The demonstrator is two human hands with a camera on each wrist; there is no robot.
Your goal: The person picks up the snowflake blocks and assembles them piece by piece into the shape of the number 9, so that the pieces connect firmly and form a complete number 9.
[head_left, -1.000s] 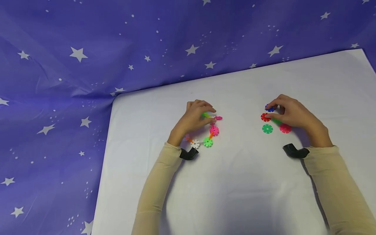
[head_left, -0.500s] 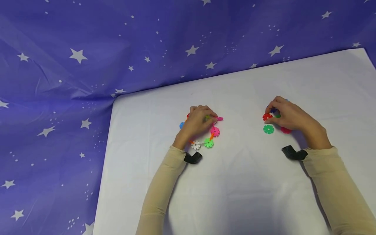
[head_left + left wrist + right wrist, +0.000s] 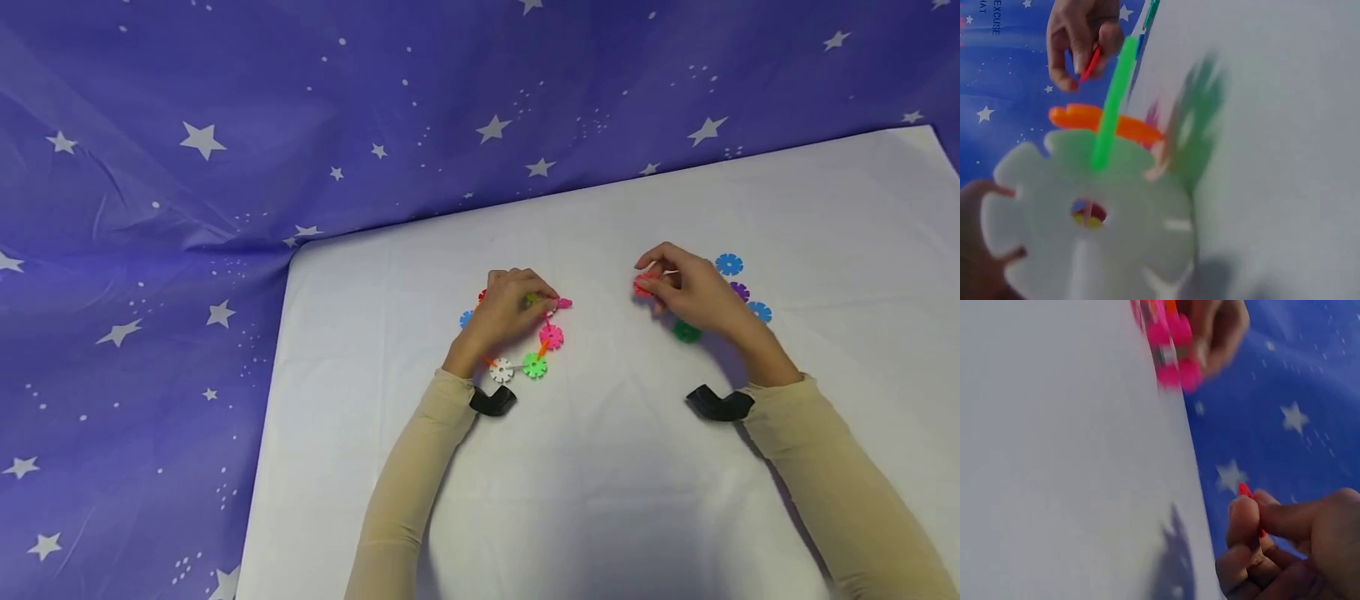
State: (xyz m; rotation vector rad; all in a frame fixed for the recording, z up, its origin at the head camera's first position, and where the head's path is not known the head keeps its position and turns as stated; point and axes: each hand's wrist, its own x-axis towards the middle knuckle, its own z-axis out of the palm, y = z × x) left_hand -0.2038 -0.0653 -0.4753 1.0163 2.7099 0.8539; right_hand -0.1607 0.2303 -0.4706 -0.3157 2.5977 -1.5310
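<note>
On the left of the table, my left hand (image 3: 510, 310) pinches the far end of a chain of notched plastic discs, by a yellow-green disc (image 3: 532, 297). A pink disc (image 3: 565, 303) sticks out past the fingertips. Toward me the chain curves through another pink disc (image 3: 551, 337), a light green disc (image 3: 535, 365) and a white disc (image 3: 501, 370), which looms large in the left wrist view. The hand covers part of the ring. My right hand (image 3: 693, 292) holds a loose red notched disc (image 3: 642, 285) between thumb and fingers, above the table.
Under and beyond the right hand lie loose discs: a green disc (image 3: 686, 331), a purple disc (image 3: 740, 292), a blue disc (image 3: 729, 264) and another blue disc (image 3: 760, 312). The white-covered table (image 3: 600, 483) meets a blue star-patterned curtain (image 3: 420, 108) at its far edge.
My right hand has picked the red disc up from the loose group and moved left with it. My left hand has shifted slightly right and closed its fingers on the chain's end.
</note>
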